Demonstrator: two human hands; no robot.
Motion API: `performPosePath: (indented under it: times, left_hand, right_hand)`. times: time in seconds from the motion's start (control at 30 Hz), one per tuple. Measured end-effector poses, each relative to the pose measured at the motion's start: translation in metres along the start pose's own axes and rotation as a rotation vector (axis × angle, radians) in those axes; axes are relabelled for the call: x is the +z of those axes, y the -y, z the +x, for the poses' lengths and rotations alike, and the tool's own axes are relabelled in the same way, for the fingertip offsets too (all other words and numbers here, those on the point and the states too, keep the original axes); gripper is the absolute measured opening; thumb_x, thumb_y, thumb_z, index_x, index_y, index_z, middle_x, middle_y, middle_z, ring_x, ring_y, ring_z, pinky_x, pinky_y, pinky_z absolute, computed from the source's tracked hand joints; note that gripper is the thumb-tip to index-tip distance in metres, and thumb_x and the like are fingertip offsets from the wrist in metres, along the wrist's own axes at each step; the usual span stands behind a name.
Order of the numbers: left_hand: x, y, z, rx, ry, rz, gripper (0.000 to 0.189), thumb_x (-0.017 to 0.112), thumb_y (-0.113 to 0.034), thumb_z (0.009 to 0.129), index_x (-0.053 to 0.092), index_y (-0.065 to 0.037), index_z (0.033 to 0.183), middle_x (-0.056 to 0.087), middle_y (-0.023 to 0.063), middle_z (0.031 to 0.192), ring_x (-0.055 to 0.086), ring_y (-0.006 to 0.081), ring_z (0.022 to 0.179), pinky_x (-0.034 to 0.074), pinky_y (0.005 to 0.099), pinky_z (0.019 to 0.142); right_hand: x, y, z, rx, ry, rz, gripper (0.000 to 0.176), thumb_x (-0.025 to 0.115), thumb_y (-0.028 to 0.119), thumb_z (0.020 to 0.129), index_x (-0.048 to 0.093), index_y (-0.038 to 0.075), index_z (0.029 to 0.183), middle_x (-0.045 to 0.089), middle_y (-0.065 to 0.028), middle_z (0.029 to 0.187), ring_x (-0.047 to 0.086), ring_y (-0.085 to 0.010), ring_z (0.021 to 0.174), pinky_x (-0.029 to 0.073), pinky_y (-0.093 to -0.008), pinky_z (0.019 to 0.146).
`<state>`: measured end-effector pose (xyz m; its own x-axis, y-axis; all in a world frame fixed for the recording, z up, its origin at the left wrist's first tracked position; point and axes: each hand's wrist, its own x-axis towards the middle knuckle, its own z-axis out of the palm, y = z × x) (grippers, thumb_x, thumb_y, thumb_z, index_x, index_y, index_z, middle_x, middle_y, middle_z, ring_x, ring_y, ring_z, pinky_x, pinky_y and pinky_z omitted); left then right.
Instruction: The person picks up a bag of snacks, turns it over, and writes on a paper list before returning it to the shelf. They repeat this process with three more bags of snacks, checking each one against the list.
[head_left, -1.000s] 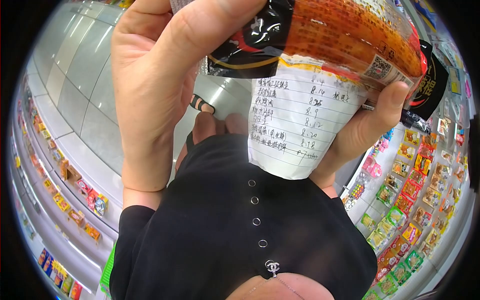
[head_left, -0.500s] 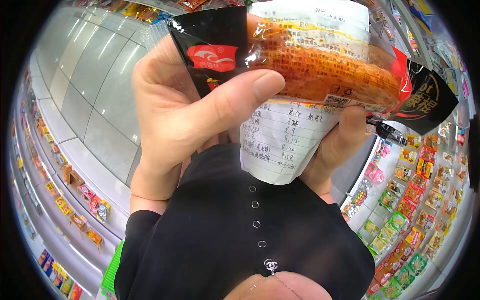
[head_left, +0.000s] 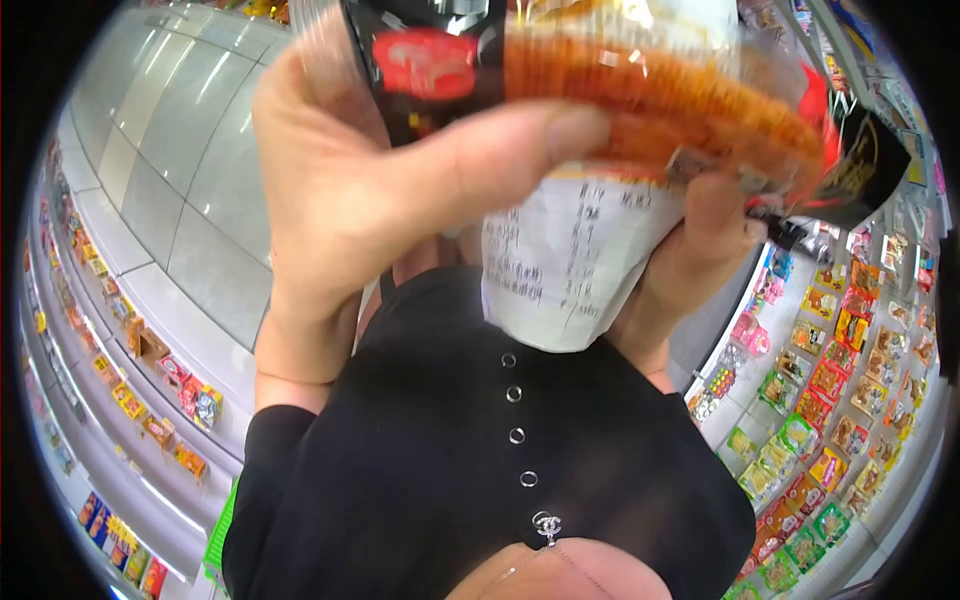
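Observation:
A snack packet with a clear window over orange-red food and black ends is held up before me, blurred by motion. My left hand grips its left end, the thumb lying across the front. My right hand is at the packet's lower right edge, its thumb tip against it and its other fingers mostly hidden. Behind the packet hangs a sheet of lined paper with a handwritten list of words and numbers, its lower end curled. A small dark object by my right hand is too blurred to name.
Shelves of small packaged goods curve along the left. On the right are rows of colourful snack packets. Grey floor tiles show at upper left. A bright green edge stands beside my black top at lower left.
The packet and both hands have shifted up a little in view, and the packet's right end has tilted lower. Both hands keep their hold, and the packet's print has become smeared.

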<state>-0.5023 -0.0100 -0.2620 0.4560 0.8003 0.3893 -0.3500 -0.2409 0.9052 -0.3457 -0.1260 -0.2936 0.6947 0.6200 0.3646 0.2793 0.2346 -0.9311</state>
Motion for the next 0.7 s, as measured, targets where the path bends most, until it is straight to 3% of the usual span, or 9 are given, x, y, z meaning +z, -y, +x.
performPosePath:
  times: [0.07,0.17,0.27,0.43,0.5,0.57,0.63,0.67,0.7]
  left_hand:
    - [0.003,-0.009,-0.005,-0.239,-0.086,-0.007,0.041,0.066,-0.007,0.071,0.058,0.005,0.109,0.066,0.0112,0.096,0.064,0.0164,0.082,0.051,0.0279,0.072]
    - [0.019,-0.013,0.011,-0.098,-0.021,-0.399,0.063,0.076,-0.015,0.063,0.053,0.007,0.117,0.065,0.0161,0.104,0.063,0.0205,0.093,0.049,0.0322,0.084]
    - [0.054,-0.038,0.013,-0.223,-0.32,-0.204,0.067,0.073,-0.019,0.064,0.05,0.007,0.121,0.063,0.0171,0.107,0.062,0.0212,0.095,0.048,0.0336,0.087]
    - [0.017,-0.017,0.011,-0.076,-0.002,-0.442,0.069,0.07,-0.025,0.066,0.048,0.006,0.123,0.063,0.0179,0.107,0.062,0.0224,0.096,0.048,0.0331,0.087]
    - [0.023,-0.021,0.01,-0.084,-0.036,-0.402,0.069,0.07,-0.025,0.066,0.048,0.006,0.123,0.063,0.0181,0.107,0.062,0.0229,0.097,0.048,0.0333,0.088]
    - [0.054,-0.039,0.013,-0.186,-0.273,-0.252,0.069,0.071,-0.023,0.065,0.047,0.007,0.123,0.062,0.0184,0.108,0.062,0.0231,0.098,0.048,0.0337,0.089]
    - [0.056,-0.035,0.014,-0.18,-0.267,-0.284,0.069,0.072,-0.018,0.064,0.046,0.007,0.123,0.062,0.0188,0.109,0.062,0.0232,0.099,0.047,0.0341,0.09]
    - [0.032,-0.014,0.013,-0.101,-0.09,-0.419,0.069,0.072,-0.016,0.064,0.046,0.008,0.123,0.061,0.019,0.109,0.062,0.0233,0.099,0.047,0.0343,0.091]
    - [0.027,-0.011,0.013,-0.09,-0.03,-0.439,0.07,0.073,-0.013,0.063,0.045,0.008,0.124,0.061,0.0193,0.11,0.061,0.0233,0.1,0.047,0.0344,0.091]
  right_hand:
    - [0.004,0.009,-0.004,0.053,-0.011,0.018,0.046,0.076,0.01,0.071,0.057,-0.002,0.111,0.063,-0.0084,0.103,0.062,-0.0161,0.088,0.049,-0.0307,0.081]
    - [0.048,0.039,-0.023,0.368,0.078,0.823,0.056,0.066,0.039,0.077,0.05,0.01,0.122,0.061,-0.0079,0.11,0.062,-0.0219,0.09,0.053,-0.0369,0.072]
    - [0.067,0.048,-0.029,0.554,0.148,1.389,0.065,0.058,0.06,0.08,0.045,0.019,0.129,0.059,-0.0082,0.113,0.062,-0.0268,0.088,0.055,-0.0416,0.06]
    - [0.061,0.047,-0.027,0.609,0.202,1.354,0.068,0.054,0.064,0.079,0.046,0.018,0.128,0.06,-0.0098,0.11,0.064,-0.0298,0.082,0.054,-0.0433,0.05]
    - [0.065,0.053,-0.027,0.609,0.098,1.257,0.069,0.054,0.065,0.079,0.045,0.018,0.128,0.06,-0.0104,0.111,0.064,-0.0303,0.08,0.054,-0.0431,0.049]
    - [0.063,0.049,-0.023,0.575,0.198,1.25,0.068,0.054,0.064,0.079,0.046,0.018,0.128,0.06,-0.0099,0.111,0.064,-0.0296,0.081,0.054,-0.0431,0.052]
    - [0.057,0.04,-0.017,0.54,0.378,1.356,0.065,0.055,0.063,0.08,0.047,0.019,0.127,0.06,-0.0081,0.113,0.063,-0.0276,0.086,0.055,-0.0433,0.061]
    - [0.059,0.042,-0.018,0.532,0.381,1.419,0.063,0.055,0.062,0.08,0.048,0.019,0.127,0.06,-0.007,0.114,0.062,-0.0265,0.089,0.054,-0.0432,0.067]
    - [0.073,0.065,-0.027,0.546,0.202,1.498,0.061,0.055,0.06,0.081,0.049,0.019,0.126,0.059,-0.0058,0.114,0.061,-0.0252,0.094,0.053,-0.0429,0.074]
